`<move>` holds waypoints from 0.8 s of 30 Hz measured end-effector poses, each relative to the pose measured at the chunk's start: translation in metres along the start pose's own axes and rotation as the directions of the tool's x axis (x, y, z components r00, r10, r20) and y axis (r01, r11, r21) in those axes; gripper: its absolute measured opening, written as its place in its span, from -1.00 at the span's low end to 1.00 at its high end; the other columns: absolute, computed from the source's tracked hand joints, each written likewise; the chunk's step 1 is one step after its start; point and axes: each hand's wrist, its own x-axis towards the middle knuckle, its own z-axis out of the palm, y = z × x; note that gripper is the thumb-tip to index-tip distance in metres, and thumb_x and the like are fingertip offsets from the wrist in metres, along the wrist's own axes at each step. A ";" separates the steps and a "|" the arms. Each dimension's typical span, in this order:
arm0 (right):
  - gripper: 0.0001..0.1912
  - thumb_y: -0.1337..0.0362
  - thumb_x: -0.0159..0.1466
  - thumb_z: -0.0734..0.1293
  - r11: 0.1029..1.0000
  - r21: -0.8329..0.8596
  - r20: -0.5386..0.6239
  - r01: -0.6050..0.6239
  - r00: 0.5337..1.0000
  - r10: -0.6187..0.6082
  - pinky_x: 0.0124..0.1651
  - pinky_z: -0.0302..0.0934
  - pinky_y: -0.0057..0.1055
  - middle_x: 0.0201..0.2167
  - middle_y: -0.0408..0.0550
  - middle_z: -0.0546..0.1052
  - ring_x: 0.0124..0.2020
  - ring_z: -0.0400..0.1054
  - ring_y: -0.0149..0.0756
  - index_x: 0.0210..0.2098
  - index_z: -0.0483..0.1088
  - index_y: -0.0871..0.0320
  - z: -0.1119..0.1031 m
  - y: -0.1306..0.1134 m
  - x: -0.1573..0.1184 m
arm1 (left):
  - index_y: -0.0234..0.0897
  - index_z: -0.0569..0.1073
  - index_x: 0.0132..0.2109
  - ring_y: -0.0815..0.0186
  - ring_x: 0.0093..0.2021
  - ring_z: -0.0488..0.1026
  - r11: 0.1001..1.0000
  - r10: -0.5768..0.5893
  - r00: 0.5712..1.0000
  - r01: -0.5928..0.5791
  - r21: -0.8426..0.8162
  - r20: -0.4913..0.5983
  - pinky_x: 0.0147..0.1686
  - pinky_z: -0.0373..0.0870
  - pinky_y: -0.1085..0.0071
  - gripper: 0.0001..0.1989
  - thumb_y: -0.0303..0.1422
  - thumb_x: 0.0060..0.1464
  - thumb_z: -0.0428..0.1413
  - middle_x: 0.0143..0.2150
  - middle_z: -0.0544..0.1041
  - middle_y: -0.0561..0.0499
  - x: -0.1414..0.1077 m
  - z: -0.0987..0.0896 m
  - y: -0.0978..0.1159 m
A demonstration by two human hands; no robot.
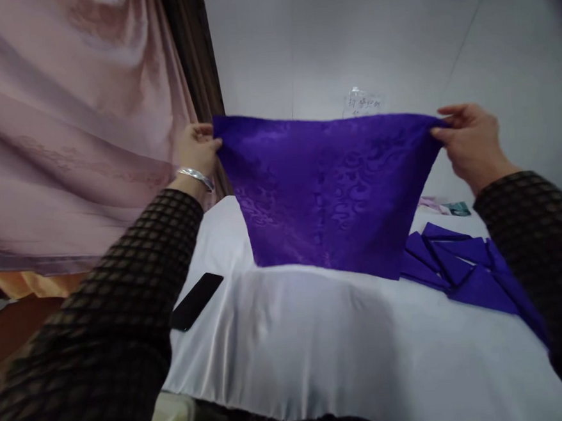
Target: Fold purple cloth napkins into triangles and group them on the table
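A square purple cloth [328, 194] with a shiny scroll pattern hangs spread out, its lower edge at the white-covered table [319, 336]. My left hand [198, 152], with a silver bracelet at the wrist, pinches the upper left corner. At the upper right corner, my right hand [473, 139] grips the cloth between thumb and fingers. Several folded purple cloths [481, 286] lie overlapping on the table at the right, partly behind my right sleeve.
A black phone [197, 301] lies at the table's left edge. Small pink and green cloths [457, 208] are at the back right. A pink curtain [73, 122] hangs at the left. A written sign [364, 101] is on the wall; below the front edge sits a pale container [171, 420].
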 end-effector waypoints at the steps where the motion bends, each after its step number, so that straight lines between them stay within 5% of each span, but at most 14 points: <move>1: -0.67 0.31 -0.07 0.41 0.998 0.039 -0.004 0.056 0.998 -0.055 -0.10 0.27 -0.14 -0.37 -0.16 0.50 -0.37 0.36 -0.27 -0.30 0.39 -0.12 -0.008 -0.012 0.002 | -0.03 0.34 -0.18 0.35 -0.16 0.47 0.996 0.061 0.997 -0.064 -0.064 -0.049 -0.11 0.36 0.30 -0.59 -0.28 -0.25 0.27 -0.22 0.53 0.09 0.002 -0.005 0.019; 4: -0.61 0.38 -0.11 0.45 0.977 0.144 -0.021 0.159 0.987 -0.157 -0.08 0.27 -0.20 -0.37 -0.17 0.49 -0.36 0.37 -0.33 -0.26 0.45 -0.04 -0.029 -0.037 -0.016 | -0.05 0.37 -0.21 0.43 -0.30 0.47 0.942 0.222 0.972 -0.233 -0.241 -0.073 -0.13 0.40 0.33 -0.54 -0.31 -0.33 0.33 -0.31 0.55 0.19 -0.020 -0.018 0.061; 6: -0.59 0.41 -0.16 0.46 0.973 0.180 -0.051 0.142 0.990 -0.135 -0.09 0.27 -0.26 -0.39 -0.17 0.50 -0.37 0.38 -0.39 -0.28 0.49 0.06 -0.040 -0.041 -0.042 | -0.21 0.43 -0.22 0.48 -0.36 0.45 0.897 0.272 0.960 -0.279 -0.341 -0.070 -0.17 0.41 0.37 -0.51 -0.38 -0.40 0.38 -0.36 0.56 0.20 -0.050 -0.024 0.071; 10: -0.62 0.37 -0.20 0.48 0.979 0.157 -0.006 -0.132 0.991 0.134 -0.10 0.27 -0.39 -0.39 -0.17 0.51 -0.38 0.38 -0.46 -0.32 0.51 0.10 -0.060 -0.022 -0.104 | -0.34 0.49 -0.26 0.49 -0.34 0.47 0.937 0.108 0.993 -0.083 -0.340 0.055 -0.21 0.41 0.48 -0.66 -0.43 -0.28 0.35 -0.34 0.58 0.12 -0.109 -0.035 0.053; 13: -0.61 0.24 -0.16 0.46 0.941 -0.049 0.142 -0.335 0.930 0.338 -0.11 0.31 -0.32 -0.38 -0.15 0.51 -0.35 0.40 -0.36 -0.28 0.50 0.08 -0.076 0.003 -0.138 | -0.31 0.51 -0.34 0.48 -0.42 0.44 0.963 -0.053 0.991 0.083 -0.255 0.121 -0.31 0.42 0.50 -0.79 -0.38 -0.21 0.31 -0.44 0.56 0.15 -0.138 -0.038 0.038; 16: -0.63 0.13 -0.07 0.39 0.898 -0.364 0.275 -0.249 0.892 0.359 0.04 0.24 -0.05 -0.29 -0.01 0.54 -0.18 0.41 -0.10 -0.26 0.49 0.12 -0.078 0.013 -0.167 | -0.25 0.51 -0.31 0.45 -0.42 0.43 0.995 0.010 0.967 0.016 -0.099 0.253 -0.32 0.42 0.47 -0.87 -0.33 -0.07 0.24 -0.43 0.55 0.16 -0.170 -0.026 0.045; 18: -0.56 0.11 0.06 0.32 0.897 -0.436 0.403 -0.079 0.874 0.272 0.18 0.09 -0.01 -0.06 0.05 0.49 0.04 0.32 -0.03 -0.08 0.44 0.11 -0.067 0.003 -0.194 | -0.19 0.51 -0.27 0.41 -0.36 0.46 0.985 0.133 0.896 -0.167 0.043 0.423 -0.29 0.42 0.45 -0.91 -0.34 0.02 0.19 -0.36 0.56 0.14 -0.201 -0.006 0.058; 19: -0.50 0.12 0.15 0.27 0.922 -0.386 0.509 -0.026 0.828 0.237 0.23 0.03 -0.04 0.07 0.02 0.41 0.14 0.23 -0.07 0.08 0.33 0.06 -0.058 -0.005 -0.210 | -0.17 0.50 -0.26 0.39 -0.36 0.48 0.965 0.175 0.833 -0.251 0.077 0.525 -0.30 0.42 0.44 -0.93 -0.35 0.04 0.17 -0.35 0.57 0.13 -0.219 0.006 0.066; 22: -0.11 0.12 0.13 0.37 0.978 -0.204 0.783 0.050 0.608 0.132 0.26 0.01 -0.14 0.26 -0.11 0.18 0.25 0.08 -0.13 0.32 -0.16 -0.16 -0.025 -0.034 -0.267 | -0.13 0.46 -0.19 0.32 -0.30 0.51 0.899 0.313 0.637 -0.439 -0.003 0.705 -0.30 0.41 0.37 -0.90 -0.36 0.13 0.07 -0.30 0.59 0.06 -0.275 0.047 0.085; 24: -0.09 0.12 0.13 0.37 0.989 -0.151 0.779 -0.009 0.615 0.125 0.18 0.15 -0.19 0.19 -0.16 0.29 0.18 0.20 -0.16 0.31 -0.23 -0.28 -0.009 -0.044 -0.299 | -0.09 0.43 -0.18 0.30 -0.30 0.51 0.877 0.333 0.499 -0.477 -0.068 0.800 -0.32 0.37 0.33 -0.87 -0.35 0.17 0.00 -0.29 0.59 0.06 -0.305 0.067 0.089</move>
